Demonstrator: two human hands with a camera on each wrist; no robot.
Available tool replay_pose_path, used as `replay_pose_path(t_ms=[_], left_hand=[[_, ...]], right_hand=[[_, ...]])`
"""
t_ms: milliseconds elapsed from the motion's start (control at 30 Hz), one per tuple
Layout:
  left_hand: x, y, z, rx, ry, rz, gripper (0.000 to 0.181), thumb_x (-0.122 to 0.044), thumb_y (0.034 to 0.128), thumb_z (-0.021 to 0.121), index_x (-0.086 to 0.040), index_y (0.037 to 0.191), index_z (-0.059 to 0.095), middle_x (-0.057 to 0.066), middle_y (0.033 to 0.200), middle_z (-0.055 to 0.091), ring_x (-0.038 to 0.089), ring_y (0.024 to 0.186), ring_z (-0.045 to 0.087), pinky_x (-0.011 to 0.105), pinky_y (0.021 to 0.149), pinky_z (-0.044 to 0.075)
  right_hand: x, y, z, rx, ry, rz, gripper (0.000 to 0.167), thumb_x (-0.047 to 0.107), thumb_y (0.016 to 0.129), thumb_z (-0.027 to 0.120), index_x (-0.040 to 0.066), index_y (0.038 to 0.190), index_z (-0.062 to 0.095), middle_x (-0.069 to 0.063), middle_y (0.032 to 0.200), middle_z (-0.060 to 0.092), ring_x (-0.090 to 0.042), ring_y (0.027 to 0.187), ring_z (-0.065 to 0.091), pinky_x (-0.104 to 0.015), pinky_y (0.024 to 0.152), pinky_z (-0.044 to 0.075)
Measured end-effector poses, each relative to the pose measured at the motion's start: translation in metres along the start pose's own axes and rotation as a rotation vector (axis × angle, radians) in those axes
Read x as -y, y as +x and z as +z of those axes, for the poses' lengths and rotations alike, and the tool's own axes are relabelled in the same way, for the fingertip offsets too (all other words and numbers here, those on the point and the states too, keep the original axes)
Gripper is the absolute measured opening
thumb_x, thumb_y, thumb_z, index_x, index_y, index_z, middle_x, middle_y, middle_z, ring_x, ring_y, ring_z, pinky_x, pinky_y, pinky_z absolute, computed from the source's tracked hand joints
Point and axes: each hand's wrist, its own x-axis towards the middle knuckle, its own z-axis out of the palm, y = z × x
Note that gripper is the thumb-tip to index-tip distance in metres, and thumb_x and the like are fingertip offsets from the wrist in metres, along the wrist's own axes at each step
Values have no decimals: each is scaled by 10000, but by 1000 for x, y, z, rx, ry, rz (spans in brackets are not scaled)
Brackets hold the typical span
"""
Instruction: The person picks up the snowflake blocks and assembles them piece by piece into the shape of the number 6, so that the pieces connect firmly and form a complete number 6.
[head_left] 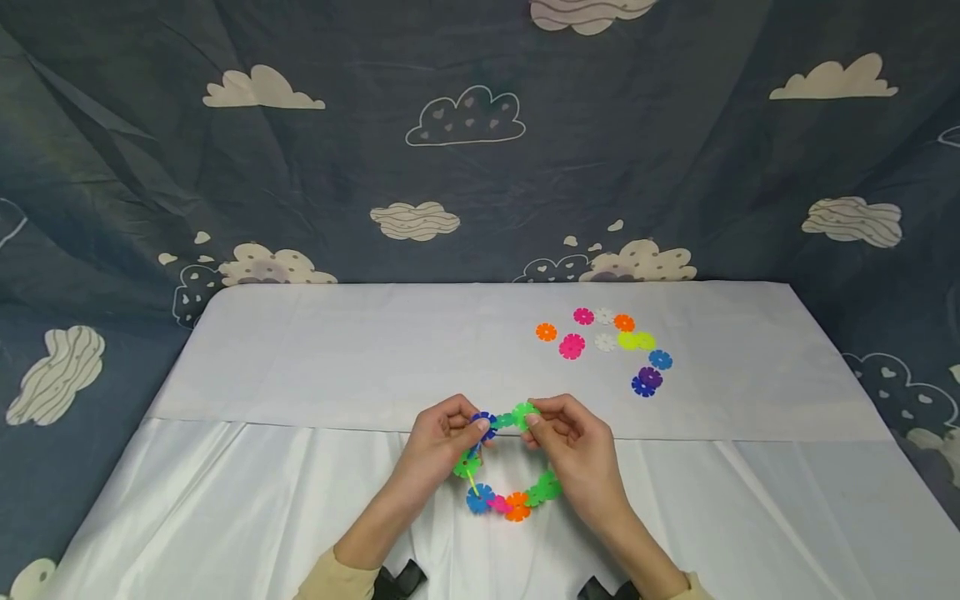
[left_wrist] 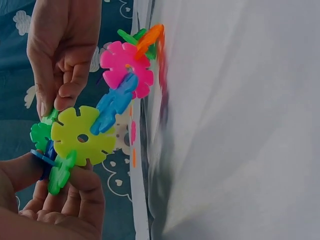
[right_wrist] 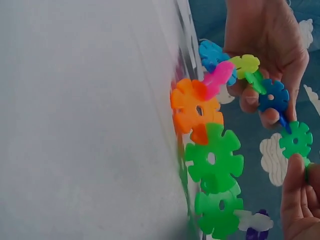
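Note:
A curved chain of linked, notched flower-shaped plastic discs hangs between both hands, just above the cloth. My left hand pinches a dark blue disc in the chain's upper left part. With thumb and fingers, my right hand pinches a bright green disc, linked to the dark blue part through a smaller teal-green disc. Yellow, light blue, pink, orange and green discs follow round the lower side. In the right wrist view the chain ends in a white disc and a purple disc; the right hand hides these in the head view.
Several loose discs lie on the white table beyond the right hand, among them a pink disc, an orange disc and a purple disc. A dark cloud-patterned curtain stands behind the table.

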Motion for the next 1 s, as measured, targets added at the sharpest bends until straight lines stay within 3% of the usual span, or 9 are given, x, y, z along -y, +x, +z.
replay_pose_path(t_ms=[333,633,800,1000], left_hand=[[2,1,0,-3,-5,3,156,-117,959,643,16,909,579,240,860,664,160,635,555,216,573,420],[3,1,0,20,-8,-9,148,-112,968,627,18,922,572,247,857,652,209,640,597,249,599,478],[4,0,0,32,-18,-12,126,-109,981,604,3,929,575,286,882,642,266,660,615,265,628,499],[5,0,0,26,-25,-4,119,-103,984,599,2,932,575,294,887,639,222,653,621,269,649,505]], right_hand=[[-1,2,-2,36,1,30,175,66,921,685,-2,1081,661,-187,878,685,-396,776,674,-341,713,573],[-2,4,-5,65,-6,37,166,56,921,681,4,1078,663,-169,876,675,-398,767,667,-327,724,570],[-1,2,-3,46,-27,28,158,50,920,681,14,1073,662,-153,873,675,-397,762,662,-327,733,571],[2,-3,3,-10,-64,-13,167,30,909,691,38,1074,669,-106,871,678,-360,751,664,-304,719,571]])
